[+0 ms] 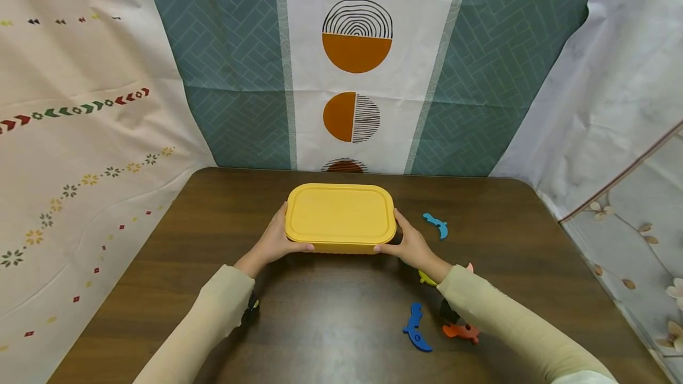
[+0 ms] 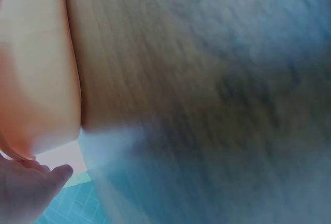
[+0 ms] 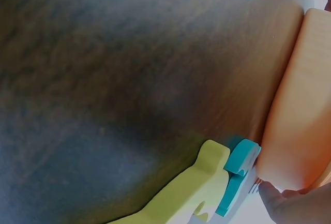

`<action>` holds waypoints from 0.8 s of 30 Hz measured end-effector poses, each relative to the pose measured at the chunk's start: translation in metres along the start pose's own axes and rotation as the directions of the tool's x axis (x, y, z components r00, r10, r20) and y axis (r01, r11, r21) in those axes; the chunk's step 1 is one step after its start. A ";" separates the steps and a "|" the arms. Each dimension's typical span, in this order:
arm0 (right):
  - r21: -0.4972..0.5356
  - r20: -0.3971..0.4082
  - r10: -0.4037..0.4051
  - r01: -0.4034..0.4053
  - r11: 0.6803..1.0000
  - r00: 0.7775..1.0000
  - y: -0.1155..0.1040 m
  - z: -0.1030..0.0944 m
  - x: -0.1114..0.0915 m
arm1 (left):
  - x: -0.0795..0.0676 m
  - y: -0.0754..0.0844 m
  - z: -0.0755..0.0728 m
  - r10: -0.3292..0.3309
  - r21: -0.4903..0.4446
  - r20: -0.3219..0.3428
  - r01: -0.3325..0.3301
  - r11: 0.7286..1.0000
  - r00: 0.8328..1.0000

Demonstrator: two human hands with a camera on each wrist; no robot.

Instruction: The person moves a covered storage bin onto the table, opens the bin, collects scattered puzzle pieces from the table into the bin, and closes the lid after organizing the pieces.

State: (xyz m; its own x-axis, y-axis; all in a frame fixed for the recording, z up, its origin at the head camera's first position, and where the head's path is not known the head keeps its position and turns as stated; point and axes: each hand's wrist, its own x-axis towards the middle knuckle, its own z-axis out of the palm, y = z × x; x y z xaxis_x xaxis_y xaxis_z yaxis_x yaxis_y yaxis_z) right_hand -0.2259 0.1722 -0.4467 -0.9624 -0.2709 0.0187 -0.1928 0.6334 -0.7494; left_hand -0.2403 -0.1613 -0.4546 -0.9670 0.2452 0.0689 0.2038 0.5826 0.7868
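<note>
A yellow plastic container (image 1: pixel 341 213) with a rounded lid sits toward the back of the dark wooden table, held from both ends. My left hand (image 1: pixel 274 239) grips its left end, the thumb along the front side and the fingers mostly hidden by the box. At the other end my right hand (image 1: pixel 409 243) holds it the same way, thumb on the front corner. In the left wrist view the container's side (image 2: pixel 39 69) looks orange beside the thumb. The right wrist view shows the container (image 3: pixel 300 100) close to the table with the right thumb at its corner.
Several flat animal-shaped pieces lie to the right: a light blue one (image 1: pixel 437 225), a yellow-green one (image 1: pixel 427 278) partly under the right forearm, a dark blue one (image 1: pixel 415 328) and an orange-red one (image 1: pixel 461 332). Behind the table (image 1: pixel 240 185) hangs a patterned cloth (image 1: pixel 235 64).
</note>
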 end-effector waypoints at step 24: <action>0.019 -0.020 -0.012 0.013 1.000 1.000 -0.003 -0.003 -0.004 | -0.002 0.008 -0.004 0.004 0.018 -0.017 -0.004 1.000 1.000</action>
State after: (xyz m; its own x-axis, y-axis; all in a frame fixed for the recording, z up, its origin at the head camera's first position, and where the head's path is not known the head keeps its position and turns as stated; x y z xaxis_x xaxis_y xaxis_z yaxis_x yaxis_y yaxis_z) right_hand -0.2221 0.1735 -0.4425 -0.9635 -0.2644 0.0409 -0.2014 0.6160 -0.7615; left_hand -0.2369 -0.1604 -0.4459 -0.9687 0.2344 0.0824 0.2100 0.5956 0.7754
